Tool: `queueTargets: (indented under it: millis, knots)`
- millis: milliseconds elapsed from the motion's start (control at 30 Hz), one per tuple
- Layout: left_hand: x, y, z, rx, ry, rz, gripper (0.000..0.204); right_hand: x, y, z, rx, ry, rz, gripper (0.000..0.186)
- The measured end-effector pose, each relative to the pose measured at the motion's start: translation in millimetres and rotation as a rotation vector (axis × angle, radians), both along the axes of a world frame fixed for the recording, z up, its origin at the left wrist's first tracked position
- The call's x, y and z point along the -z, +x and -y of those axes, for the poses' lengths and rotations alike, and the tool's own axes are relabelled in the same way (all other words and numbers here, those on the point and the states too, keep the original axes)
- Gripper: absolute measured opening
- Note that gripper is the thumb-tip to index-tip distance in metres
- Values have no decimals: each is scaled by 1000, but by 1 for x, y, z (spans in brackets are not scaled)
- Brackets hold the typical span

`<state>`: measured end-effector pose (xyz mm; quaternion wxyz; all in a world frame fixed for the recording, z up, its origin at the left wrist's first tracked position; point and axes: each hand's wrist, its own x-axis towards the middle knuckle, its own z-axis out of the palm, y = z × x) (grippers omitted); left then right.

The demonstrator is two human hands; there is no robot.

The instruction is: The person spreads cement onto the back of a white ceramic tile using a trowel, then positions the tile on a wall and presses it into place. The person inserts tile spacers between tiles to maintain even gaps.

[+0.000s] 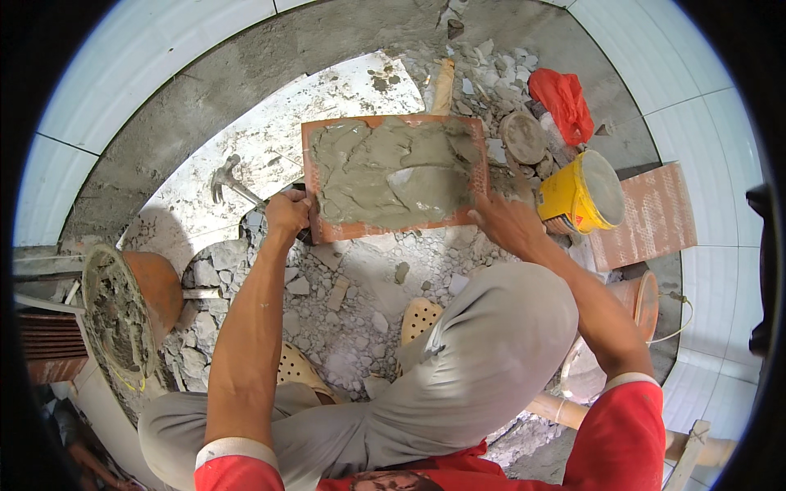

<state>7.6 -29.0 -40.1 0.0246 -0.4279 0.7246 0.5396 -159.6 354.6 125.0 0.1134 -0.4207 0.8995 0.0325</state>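
I hold an orange-brown tile [315, 139] flat in front of me, its upturned back covered with grey wet mortar [385, 168]. My left hand [286, 213] grips the tile's lower left edge. My right hand [508, 219] grips its lower right corner. Beneath the tile lies rubble [360, 286] of broken concrete. My knees in grey trousers [483, 344] fill the lower middle.
A hammer [225, 180] lies on a white sheet at left. An orange basin of mortar [123, 307] stands at far left. A yellow bucket [577, 195], a red bag [563, 98], a spare tile [651, 214] and white wall tiles [704, 90] are at right.
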Motion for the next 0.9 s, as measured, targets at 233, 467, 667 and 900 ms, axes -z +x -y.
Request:
queueTargets:
  millis: [233,467,667,900]
  knots:
    - [-12,2,-4,-34,55,-12,18,13,-35,10,19,18,-4,32]
    - [-1,3,1,-30,79,-19,15,22,-44,13,126,36,70,38]
    - [22,1,6,-47,53,-102,19,24,-40,25,133,-51,157,42]
    - [-3,1,-2,25,-99,-38,20,-27,-13,23,397,-68,774,37]
